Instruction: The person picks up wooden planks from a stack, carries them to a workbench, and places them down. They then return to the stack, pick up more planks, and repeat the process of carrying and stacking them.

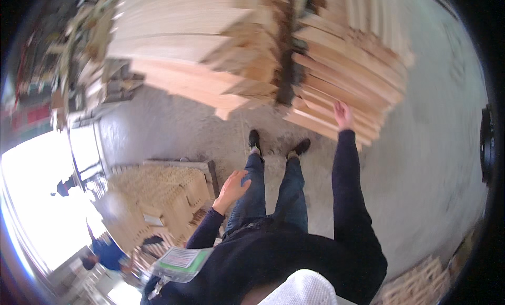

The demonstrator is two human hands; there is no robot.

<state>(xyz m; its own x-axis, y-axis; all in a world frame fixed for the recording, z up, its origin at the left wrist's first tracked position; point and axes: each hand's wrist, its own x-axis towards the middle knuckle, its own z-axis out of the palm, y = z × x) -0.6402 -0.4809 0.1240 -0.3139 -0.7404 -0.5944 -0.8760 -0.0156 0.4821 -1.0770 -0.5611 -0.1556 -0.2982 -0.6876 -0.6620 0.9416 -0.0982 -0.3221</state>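
My left hand (231,190) hangs in front of my left thigh, its fingers loosely stretched and nothing in it. Reaching forward on a nearly straight arm, my right hand (343,116) is over the near end of a stack of pale wooden boards (347,76). Its fingers look loosely apart, with nothing visible in them; whether they touch the wood I cannot tell. Left of that stack, across a dark gap, rises a second stack of wider boards (173,44) with pointed, angled ends. The picture is somewhat smeared by motion.
Grey concrete floor (436,147) runs along the right. Behind on the left stands a pallet of stacked wooden pieces (158,194), with a person in blue (108,251) beyond it. More wood (415,284) lies at the lower right. A bright opening (37,200) is at far left.
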